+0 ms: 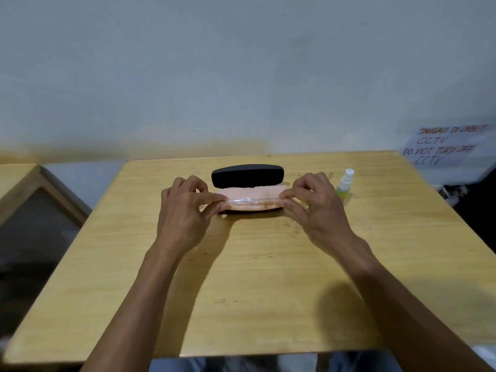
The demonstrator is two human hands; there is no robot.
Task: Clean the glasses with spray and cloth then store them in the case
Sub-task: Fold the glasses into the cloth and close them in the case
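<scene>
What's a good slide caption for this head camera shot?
Both hands hold clear glasses over the open black case; spray bottle stands to the right.

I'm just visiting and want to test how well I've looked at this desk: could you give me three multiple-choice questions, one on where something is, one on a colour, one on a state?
1. Where does the spray bottle stand?
A. beside the right hand, upright on the table
B. inside the case
C. on the floor

2. What colour is the lid of the glasses case?
A. white
B. black
C. red

3. What is the state of the case?
A. shut flat
B. open, lid raised behind
C. upside down

Answers:
1 A: the bottle with its white cap stands on the wood just past the right hand.
2 B: the raised shell is plainly black.
3 B: the lid stands up behind while the left hand and the right hand hold the clear glasses over the pink cloth in the base.
</scene>
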